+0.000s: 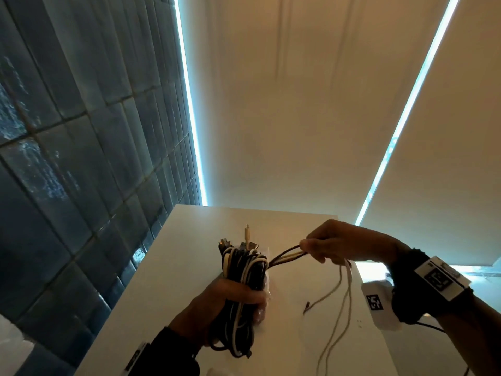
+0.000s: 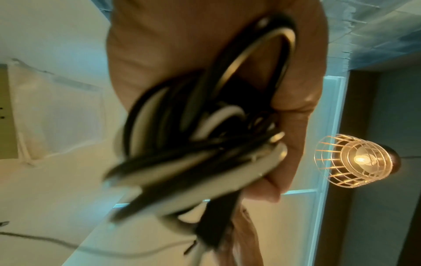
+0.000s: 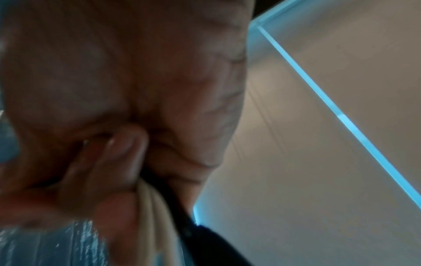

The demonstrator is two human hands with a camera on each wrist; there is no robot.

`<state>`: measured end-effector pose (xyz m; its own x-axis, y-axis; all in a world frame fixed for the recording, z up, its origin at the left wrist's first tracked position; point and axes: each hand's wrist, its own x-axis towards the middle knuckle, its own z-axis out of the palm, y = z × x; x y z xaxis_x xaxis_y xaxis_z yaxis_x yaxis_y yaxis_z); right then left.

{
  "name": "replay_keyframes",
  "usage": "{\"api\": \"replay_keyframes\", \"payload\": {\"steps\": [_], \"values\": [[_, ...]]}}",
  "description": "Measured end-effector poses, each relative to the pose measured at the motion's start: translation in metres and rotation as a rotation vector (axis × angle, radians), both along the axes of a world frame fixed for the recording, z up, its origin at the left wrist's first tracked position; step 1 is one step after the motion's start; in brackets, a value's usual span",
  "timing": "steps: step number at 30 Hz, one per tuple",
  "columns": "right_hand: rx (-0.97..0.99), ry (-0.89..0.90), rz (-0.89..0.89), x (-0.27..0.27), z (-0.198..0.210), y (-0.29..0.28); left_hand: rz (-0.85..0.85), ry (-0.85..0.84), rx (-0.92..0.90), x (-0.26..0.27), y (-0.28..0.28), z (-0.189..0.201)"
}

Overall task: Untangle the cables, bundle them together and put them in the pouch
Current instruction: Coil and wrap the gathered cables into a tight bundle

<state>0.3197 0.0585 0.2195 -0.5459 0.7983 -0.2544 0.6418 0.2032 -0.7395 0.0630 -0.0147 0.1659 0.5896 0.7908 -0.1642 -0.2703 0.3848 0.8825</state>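
Note:
A bundle of black and white cables [image 1: 244, 270] is held upright over the white table [image 1: 176, 280], plug ends sticking out at its top. My left hand [image 1: 238, 297] grips the bundle around its middle; the left wrist view shows the looped cables [image 2: 193, 144] blurred against my palm. My right hand [image 1: 322, 244] pinches a few black and cream strands [image 1: 287, 256] pulled taut to the right of the bundle. Their loose ends [image 1: 341, 299] hang down onto the table. In the right wrist view my fingers [image 3: 114, 162] close on those strands [image 3: 154, 216]. A pale translucent pouch [image 2: 56, 117] lies flat on the table.
A dark tiled wall [image 1: 67, 158] rises along the table's left edge. Light blinds [image 1: 298, 104] with bright gaps fill the back. A caged lamp [image 2: 353, 162] glows beyond the left hand. A thin dark cable [image 2: 45, 241] trails across the table.

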Motion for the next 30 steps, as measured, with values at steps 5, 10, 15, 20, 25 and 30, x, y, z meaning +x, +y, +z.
{"api": "replay_keyframes", "payload": {"steps": [5,10,15,20,25,30], "values": [[-0.285,0.252,-0.102,0.021,-0.01,-0.004,0.098,0.017,-0.064,-0.003,0.004,-0.015],[0.107,0.337,-0.431,-0.018,-0.01,-0.017,0.133,0.033,-0.082,0.011,0.005,-0.017],[0.579,0.249,-0.312,-0.072,-0.011,-0.048,0.171,-0.02,-0.235,0.024,0.006,-0.027],[0.766,0.119,-0.062,-0.088,-0.023,-0.062,0.247,-0.34,-0.377,0.022,0.008,-0.033],[0.778,-0.108,0.059,-0.105,-0.027,-0.073,0.274,-0.375,-0.273,0.018,0.015,-0.029],[0.771,-0.192,0.056,-0.121,-0.028,-0.079,0.438,-0.265,-0.231,0.023,0.022,-0.007]]}}
